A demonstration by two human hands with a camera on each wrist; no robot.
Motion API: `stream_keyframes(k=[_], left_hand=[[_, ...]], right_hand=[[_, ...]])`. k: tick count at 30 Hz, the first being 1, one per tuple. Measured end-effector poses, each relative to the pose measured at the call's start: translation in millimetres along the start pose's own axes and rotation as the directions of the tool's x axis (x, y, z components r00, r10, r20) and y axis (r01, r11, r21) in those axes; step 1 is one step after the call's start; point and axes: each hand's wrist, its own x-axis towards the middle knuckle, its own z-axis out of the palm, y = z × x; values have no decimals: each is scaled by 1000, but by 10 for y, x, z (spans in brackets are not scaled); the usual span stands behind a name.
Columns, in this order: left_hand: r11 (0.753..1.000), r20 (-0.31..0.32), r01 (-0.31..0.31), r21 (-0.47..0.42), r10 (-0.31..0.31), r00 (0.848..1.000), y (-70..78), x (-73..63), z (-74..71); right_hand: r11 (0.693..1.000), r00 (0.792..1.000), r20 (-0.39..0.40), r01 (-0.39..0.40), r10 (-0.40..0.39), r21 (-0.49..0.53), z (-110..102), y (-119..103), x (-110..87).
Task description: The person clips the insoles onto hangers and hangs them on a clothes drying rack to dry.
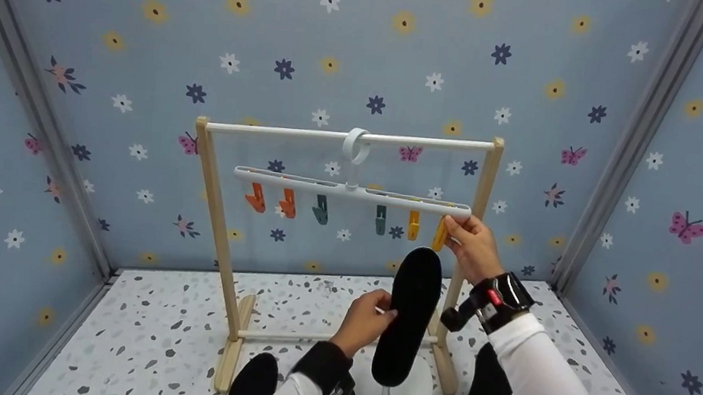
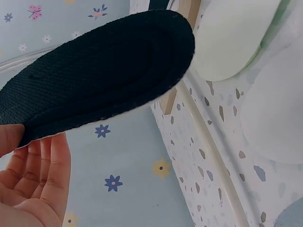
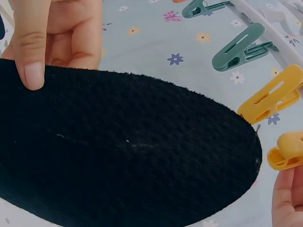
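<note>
My left hand pinches a black insole by its side edge, thumb on one face and fingers behind, as the left wrist view shows. The insole stands nearly upright, its rounded top end just below the clips. My right hand holds the outermost yellow clip at the right end of a white hanger. In the right wrist view the insole's rounded end lies beside that yellow clip. The hanger tilts down slightly to the right.
The hanger hangs from a wooden rack with a white top bar. Other orange, green and yellow clips line it. More black insoles lie at left and right on the speckled surface; pale insoles lie between.
</note>
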Motion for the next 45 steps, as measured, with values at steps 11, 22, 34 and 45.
stream_keyframes(k=[11,22,34,45], left_hand=[[999,34,3,-52,-1,999,49,39,31],[995,12,-21,-100,23,1000,47,64,67],[993,0,-36,-114,36,999,106,96,79],[993,3,-22,-113,22,1000,93,118,93]], right_hand=[[1000,1000,0,15,-15,-16,5,-3,26],[1000,1000,13,-8,8,-15,3,5,47],[1000,1000,6,-25,25,8,42,-10,40],[999,1000,2,18,-18,-28,48,68,37]])
